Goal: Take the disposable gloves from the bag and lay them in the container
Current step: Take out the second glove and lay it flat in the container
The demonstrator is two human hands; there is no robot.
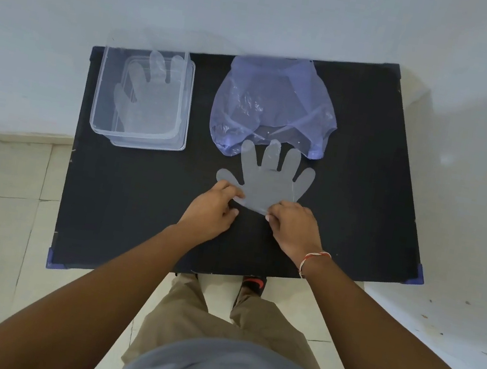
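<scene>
Surroundings: The black worktop (135, 215) stood against a pale wall; my bent knees in tan trousers (183, 312) showed below its near edge.
Bag: The thin purple bag (272, 106) lay crumpled at the far middle of the worktop, its near edge touching the glove's fingertips.
Container: The clear plastic container (103, 92) sat at the far left, well apart from the bag, with one clear glove already lying flat inside it (151, 96).
In the way: Nothing lay between my hands and the container.
Glove: A translucent disposable glove (271, 182) lay flat near the middle, its digits spread towards the bag and its cuff towards me.
Left hand: My left hand (211, 211) pinched the cuff's left corner, fingers closed on it.
Right hand: My right hand (294, 226), a red-and-white thread bracelet (313, 259) at its wrist, pinched the cuff's right corner.
</scene>
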